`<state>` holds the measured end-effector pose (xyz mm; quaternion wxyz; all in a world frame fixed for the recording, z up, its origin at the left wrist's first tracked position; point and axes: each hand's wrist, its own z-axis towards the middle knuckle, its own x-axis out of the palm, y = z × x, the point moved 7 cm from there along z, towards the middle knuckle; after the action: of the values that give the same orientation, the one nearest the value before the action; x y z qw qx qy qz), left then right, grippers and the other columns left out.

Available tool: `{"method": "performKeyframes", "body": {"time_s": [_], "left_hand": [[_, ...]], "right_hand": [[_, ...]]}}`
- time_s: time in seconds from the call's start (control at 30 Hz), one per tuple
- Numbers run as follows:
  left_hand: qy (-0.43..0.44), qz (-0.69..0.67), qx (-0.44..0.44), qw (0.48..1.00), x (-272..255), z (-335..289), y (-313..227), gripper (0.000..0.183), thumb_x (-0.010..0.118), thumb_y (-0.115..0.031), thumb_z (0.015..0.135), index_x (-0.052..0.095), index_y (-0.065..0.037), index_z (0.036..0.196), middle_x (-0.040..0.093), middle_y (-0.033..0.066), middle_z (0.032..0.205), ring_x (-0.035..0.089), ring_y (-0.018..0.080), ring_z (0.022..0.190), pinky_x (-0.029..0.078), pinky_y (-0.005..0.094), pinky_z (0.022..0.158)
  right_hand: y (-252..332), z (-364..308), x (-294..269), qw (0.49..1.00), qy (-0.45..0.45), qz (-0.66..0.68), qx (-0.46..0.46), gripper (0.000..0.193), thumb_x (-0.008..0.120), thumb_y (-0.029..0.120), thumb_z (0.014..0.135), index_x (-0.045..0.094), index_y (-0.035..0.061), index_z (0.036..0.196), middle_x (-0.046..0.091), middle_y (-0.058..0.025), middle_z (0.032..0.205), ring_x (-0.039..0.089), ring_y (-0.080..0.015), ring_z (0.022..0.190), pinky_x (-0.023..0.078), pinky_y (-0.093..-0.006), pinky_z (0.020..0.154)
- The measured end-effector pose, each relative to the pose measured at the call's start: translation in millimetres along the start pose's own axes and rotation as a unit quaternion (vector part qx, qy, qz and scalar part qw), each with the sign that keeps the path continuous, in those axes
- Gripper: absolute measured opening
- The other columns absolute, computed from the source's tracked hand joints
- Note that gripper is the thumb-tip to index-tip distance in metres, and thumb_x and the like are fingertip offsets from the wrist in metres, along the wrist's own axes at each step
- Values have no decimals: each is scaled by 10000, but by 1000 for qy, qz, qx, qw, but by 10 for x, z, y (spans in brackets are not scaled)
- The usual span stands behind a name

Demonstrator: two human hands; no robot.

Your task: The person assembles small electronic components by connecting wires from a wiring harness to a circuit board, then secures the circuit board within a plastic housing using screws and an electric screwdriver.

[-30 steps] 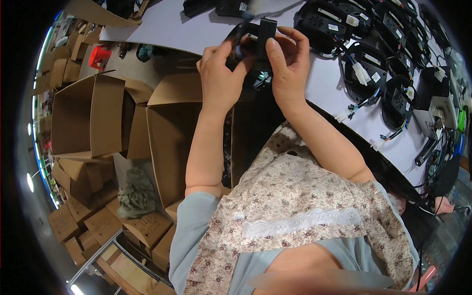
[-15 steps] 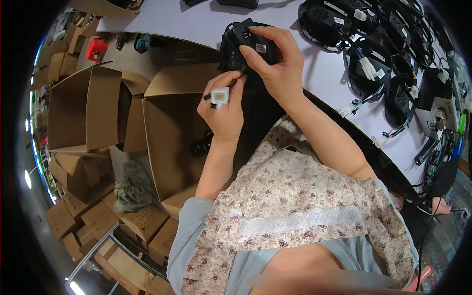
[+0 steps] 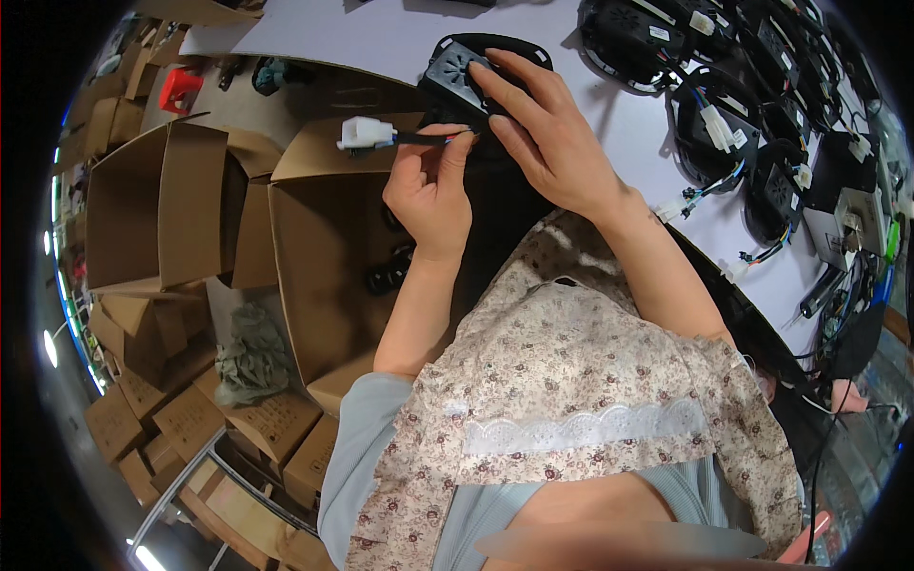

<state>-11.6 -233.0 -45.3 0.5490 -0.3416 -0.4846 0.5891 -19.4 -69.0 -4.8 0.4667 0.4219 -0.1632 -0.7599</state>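
Note:
At the table's near edge, my right hand [image 3: 557, 143] lies over a black plastic unit [image 3: 455, 74] with a vented round pattern, its fingers pressed on the housing. A larger black rim shows behind that housing. Just to the left, my left hand [image 3: 430, 195] pinches the unit's cable between thumb and fingers. The cable ends in a white plug connector [image 3: 366, 133], which sticks out leftward past the hand. Coloured wires show at the fingertips. My right palm and fingers hide part of the unit.
Several similar black units with wired plugs [image 3: 709, 124] cover the right of the white table [image 3: 362, 43]. An open cardboard box [image 3: 324, 276] stands below my left hand, with dark parts inside. More cartons [image 3: 124, 205] and a red stool [image 3: 179, 90] are at left.
The white connector has swung left and now lies sideways. My right hand has shifted from gripping the unit's edge to lying over it, and the unit has turned, showing its vented face.

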Motion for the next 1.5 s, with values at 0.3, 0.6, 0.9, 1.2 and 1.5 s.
{"method": "performKeyframes", "body": {"time_s": [0.3,0.6,0.9,1.2,1.5], "left_hand": [[42,237,261,935,125,-13,-239,109,786,-24,888,701,-5,954,740,78,911,688,203,780,543,290,686],[43,-5,-22,999,115,63,-81,154,776,-18,914,697,25,1039,737,45,1019,665,83,877,549,240,785],[65,310,278,907,142,192,-479,340,782,-82,902,675,-30,1221,693,134,1126,656,156,932,542,274,828],[198,-69,-300,931,81,-19,237,666,673,-95,979,344,-19,1553,717,118,1088,724,186,898,592,303,783],[157,-62,-281,945,84,-150,262,502,582,-35,996,455,47,1475,725,134,1110,708,157,939,620,309,800]], "right_hand": [[-19,-61,60,999,20,-21,-32,455,715,123,911,626,118,1357,578,-132,1381,582,-366,1119,511,-433,951],[-24,-95,5,999,29,-17,5,554,812,159,810,627,152,1333,571,-107,1391,573,-356,1130,508,-439,962],[-92,-114,-72,998,30,24,51,467,787,160,836,672,143,1288,597,-116,1370,580,-345,1204,492,-425,1010],[-96,-158,-231,990,32,69,118,398,706,86,881,666,98,1277,576,-151,1363,588,-339,1232,476,-406,1027],[40,-395,-283,994,20,-20,109,534,637,-80,823,647,92,1329,520,-168,1429,506,-367,1312,430,-437,1090]]}}
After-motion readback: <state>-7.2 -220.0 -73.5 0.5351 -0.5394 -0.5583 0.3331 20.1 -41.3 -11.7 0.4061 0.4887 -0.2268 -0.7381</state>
